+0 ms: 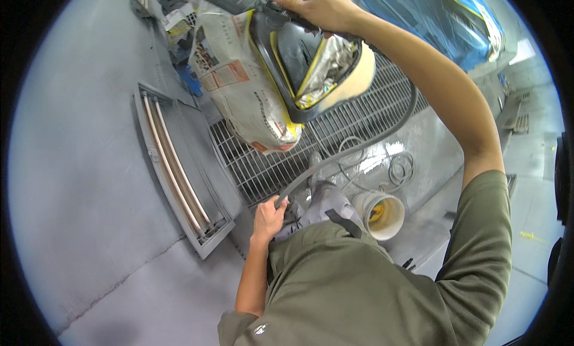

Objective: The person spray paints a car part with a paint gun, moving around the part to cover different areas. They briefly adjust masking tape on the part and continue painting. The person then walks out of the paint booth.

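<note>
A grey wall (78, 148) is noted along the left side. At the upper right, a large form is covered by blue plastic sheeting (430, 23). Ahead of the wearer, a vehicle body section (297, 53) is found, dark-surfaced in part, with its edges lined in yellow tape; a cream-coloured area (360, 77) is exposed at its right. Its left side is covered by printed newspaper (248, 101), hung down over the floor grating (263, 172). A framed lamp fixture (176, 166) with two long tubes is set to the left.

A grey hose (327, 160) is run in a wide arc from beneath the right forearm to the left hand. A white bucket (363, 203) is tipped toward the view near the wearer's legs, with a yellow item (376, 212) inside. A thin coiled line (411, 166) is laid beyond it.

The spray gun (277, 16) is located at the top, in front of the body section; its outlet is not made out. It is held by the right grip (329, 10), fingers wrapped around it. The hose is pinched in the closed left grip (269, 217), well apart, at the waist.

The step in hand is judged to be spraying the masked section, though no spray is discerned. For the next pass, a steady gun angle and a hose held off the surface are judged to be called for.
</note>
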{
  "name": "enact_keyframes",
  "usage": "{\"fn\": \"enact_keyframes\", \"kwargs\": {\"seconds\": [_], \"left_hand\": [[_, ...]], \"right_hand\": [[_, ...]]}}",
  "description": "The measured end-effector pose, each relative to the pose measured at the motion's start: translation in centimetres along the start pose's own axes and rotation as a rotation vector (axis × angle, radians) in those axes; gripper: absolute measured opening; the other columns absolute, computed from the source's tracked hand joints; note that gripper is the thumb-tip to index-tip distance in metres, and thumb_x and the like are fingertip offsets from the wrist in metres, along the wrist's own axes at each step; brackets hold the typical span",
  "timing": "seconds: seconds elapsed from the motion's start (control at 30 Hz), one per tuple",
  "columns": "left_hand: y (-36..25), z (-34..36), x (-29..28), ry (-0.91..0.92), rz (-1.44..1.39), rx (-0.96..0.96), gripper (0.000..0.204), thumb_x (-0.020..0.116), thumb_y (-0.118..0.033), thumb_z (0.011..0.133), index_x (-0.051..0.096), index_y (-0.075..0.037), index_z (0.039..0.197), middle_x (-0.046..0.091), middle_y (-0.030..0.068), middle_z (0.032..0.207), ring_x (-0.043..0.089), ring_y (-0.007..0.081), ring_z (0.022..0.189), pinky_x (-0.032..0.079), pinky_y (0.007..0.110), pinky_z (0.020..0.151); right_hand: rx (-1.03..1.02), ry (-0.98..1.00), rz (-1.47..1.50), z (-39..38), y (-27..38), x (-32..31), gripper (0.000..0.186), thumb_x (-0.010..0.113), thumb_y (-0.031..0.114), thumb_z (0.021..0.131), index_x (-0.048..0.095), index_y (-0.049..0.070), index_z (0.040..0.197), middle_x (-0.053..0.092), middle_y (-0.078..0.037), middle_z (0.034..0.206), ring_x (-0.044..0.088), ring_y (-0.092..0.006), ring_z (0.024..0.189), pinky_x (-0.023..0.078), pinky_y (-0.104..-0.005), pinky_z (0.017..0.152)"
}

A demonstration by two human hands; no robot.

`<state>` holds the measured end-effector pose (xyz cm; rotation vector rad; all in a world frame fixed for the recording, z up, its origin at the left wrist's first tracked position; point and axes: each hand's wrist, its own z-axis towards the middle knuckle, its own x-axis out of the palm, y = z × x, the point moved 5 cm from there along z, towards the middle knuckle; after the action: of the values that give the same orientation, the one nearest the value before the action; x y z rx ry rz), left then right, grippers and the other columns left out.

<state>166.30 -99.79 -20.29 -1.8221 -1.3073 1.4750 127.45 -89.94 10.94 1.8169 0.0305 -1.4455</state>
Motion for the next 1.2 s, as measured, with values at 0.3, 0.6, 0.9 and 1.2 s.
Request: {"fn": "enact_keyframes", "kwargs": {"seconds": [0.3,0.6,0.9,1.2], "left_hand": [[1.4,2.9,-6.3,-0.354,0.215,-0.037,0.026,0.066,-0.025,0.1,0.071,-0.001,0.093,0.061,0.0255,0.07,0.057,0.0364,0.06,0.047,0.044,0.063],[3.7,6.0,-8.0,-0.276,0.449,-0.051,0.028,0.063,-0.024,0.102,0.07,0.002,0.096,0.062,0.0252,0.07,0.057,0.0405,0.064,0.046,0.045,0.064],[6.2,9.3,-9.5,-0.203,0.639,0.036,0.025,0.064,-0.018,0.097,0.073,0.004,0.106,0.07,0.0265,0.085,0.066,0.0447,0.08,0.051,0.046,0.079],[7.5,10.3,-12.4,-0.169,0.703,-0.193,0.027,0.059,-0.02,0.1,0.074,0.002,0.099,0.068,0.023,0.082,0.062,0.0354,0.077,0.05,0.042,0.079]], "right_hand": [[0.288,-0.072,0.426,-15.6,-11.5,14.0,0.058,0.064,0.054,0.099,0.078,-0.002,0.105,0.073,-0.018,0.075,0.071,-0.0245,0.073,0.055,-0.0388,0.071],[0.531,-0.673,0.957,-24.5,-22.0,22.3,0.038,0.062,0.032,0.106,0.073,0.002,0.127,0.066,0.004,0.077,0.057,-0.0039,0.071,0.049,-0.0241,0.065],[0.672,-0.694,1.314,-25.9,-25.8,32.9,0.037,0.061,0.039,0.105,0.078,0.01,0.121,0.064,0.002,0.074,0.051,-0.0053,0.051,0.046,-0.0257,0.05],[0.463,-0.825,1.725,-26.8,-26.2,39.9,0.043,0.054,0.036,0.107,0.072,0.002,0.125,0.075,-0.005,0.088,0.067,-0.0112,0.07,0.049,-0.0248,0.046]]}}
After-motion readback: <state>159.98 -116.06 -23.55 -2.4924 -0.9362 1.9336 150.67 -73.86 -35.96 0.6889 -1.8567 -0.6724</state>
